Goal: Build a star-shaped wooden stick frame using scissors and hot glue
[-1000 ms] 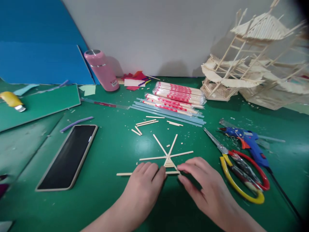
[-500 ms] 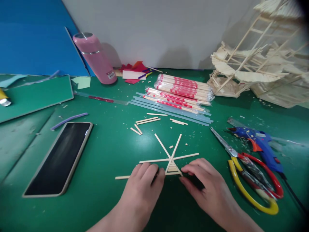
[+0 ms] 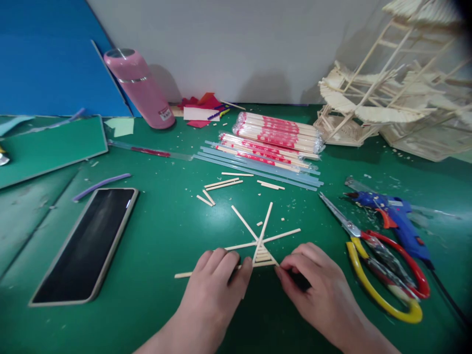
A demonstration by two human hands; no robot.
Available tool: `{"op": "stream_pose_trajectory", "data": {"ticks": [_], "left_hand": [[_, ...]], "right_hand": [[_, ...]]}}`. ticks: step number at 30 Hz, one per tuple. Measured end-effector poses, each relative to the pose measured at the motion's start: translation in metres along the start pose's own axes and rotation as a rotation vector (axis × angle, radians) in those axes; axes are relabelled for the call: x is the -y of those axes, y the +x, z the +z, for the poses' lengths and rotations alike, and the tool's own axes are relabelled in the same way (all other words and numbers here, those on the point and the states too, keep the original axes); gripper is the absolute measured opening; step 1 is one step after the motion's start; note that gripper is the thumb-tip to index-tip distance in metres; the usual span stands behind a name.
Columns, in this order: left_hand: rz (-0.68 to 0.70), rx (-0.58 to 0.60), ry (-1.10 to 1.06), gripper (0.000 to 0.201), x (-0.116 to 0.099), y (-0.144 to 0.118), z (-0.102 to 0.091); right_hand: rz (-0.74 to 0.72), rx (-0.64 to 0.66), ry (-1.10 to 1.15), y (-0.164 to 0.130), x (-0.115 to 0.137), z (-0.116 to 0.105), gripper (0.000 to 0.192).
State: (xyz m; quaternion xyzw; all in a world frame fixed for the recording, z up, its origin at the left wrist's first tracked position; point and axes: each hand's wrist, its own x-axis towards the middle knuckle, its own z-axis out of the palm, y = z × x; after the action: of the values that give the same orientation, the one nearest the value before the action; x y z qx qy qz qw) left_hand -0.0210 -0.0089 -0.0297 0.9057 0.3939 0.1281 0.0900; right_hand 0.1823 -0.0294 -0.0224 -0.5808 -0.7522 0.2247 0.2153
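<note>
Fingers [image 3: 221, 260] of the left hand [image 3: 216, 290] lie flat, pressing the long bottom stick of the stick frame [image 3: 260, 246] onto the green tabletop [image 3: 165, 231]. The right hand [image 3: 317, 290] curls loosely, fingertips pinching the frame's lower right corner. The frame lies between both hands, with scissors [image 3: 372, 255] at 3 o'clock and a phone [image 3: 86, 243] at 9 o'clock.
</note>
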Motion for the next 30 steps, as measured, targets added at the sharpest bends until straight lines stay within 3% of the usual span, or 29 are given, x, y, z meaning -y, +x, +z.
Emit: {"op": "stream_pose_trajectory", "data": {"ticks": [7, 17, 30], "left_hand": [[-0.024, -0.060, 0.004, 0.023, -0.0018, 0.0017, -0.0007], [-0.017, 0.043, -0.060, 0.022, -0.0005, -0.0018, -0.0019], [-0.039, 0.021, -0.065, 0.022, -0.0056, 0.0036, -0.0007]], "right_hand": [[-0.007, -0.006, -0.062, 0.0011, 0.0004, 0.0005, 0.015], [0.029, -0.013, 0.053, 0.0000, 0.0010, 0.0019, 0.011], [0.045, -0.015, 0.006, -0.0025, 0.0025, 0.0040, 0.010]]}}
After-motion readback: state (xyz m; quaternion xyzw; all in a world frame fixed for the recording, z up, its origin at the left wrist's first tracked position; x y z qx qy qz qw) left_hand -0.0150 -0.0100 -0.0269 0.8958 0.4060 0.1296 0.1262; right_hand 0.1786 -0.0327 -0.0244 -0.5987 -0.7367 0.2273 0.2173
